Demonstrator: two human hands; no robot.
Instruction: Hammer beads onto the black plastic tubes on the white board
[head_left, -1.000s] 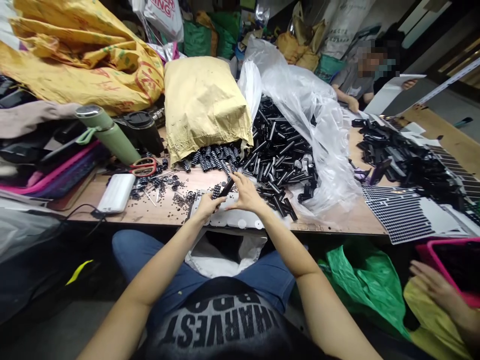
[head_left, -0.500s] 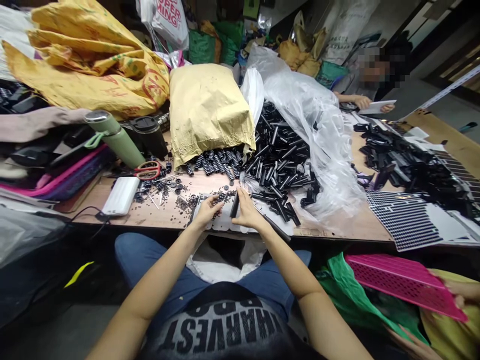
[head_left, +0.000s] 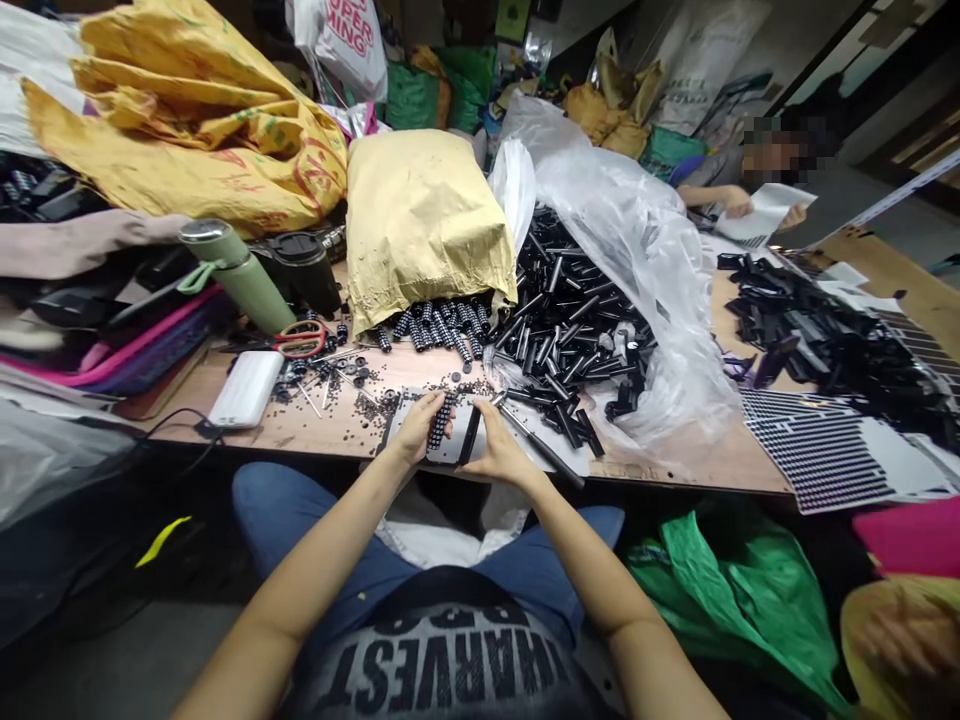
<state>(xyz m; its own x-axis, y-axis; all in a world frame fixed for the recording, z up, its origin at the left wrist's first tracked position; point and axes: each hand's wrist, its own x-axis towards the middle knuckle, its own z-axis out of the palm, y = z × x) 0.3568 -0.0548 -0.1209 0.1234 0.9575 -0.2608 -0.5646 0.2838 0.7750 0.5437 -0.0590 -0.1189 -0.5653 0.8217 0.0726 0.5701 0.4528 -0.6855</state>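
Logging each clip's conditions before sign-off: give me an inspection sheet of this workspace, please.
Surface: wooden table, crowded, strewn with small black bits.
Job's things: ribbed black piece in left hand; smooth black tube in right hand.
Clutter: brown paper bag spilling ribbed pieces; clear plastic bag of black tubes; red scissors; green bottle; white power bank.
Grip: both hands closed on their parts.
Cables: black cable at the power bank.
Surroundings: yellow sacks; another person handling paper.

Left hand (head_left: 415, 428) grips ribbed black rod (head_left: 440, 422), right hand (head_left: 498, 448) grips smooth black tube (head_left: 472, 436), over table edge (head_left: 315, 440).
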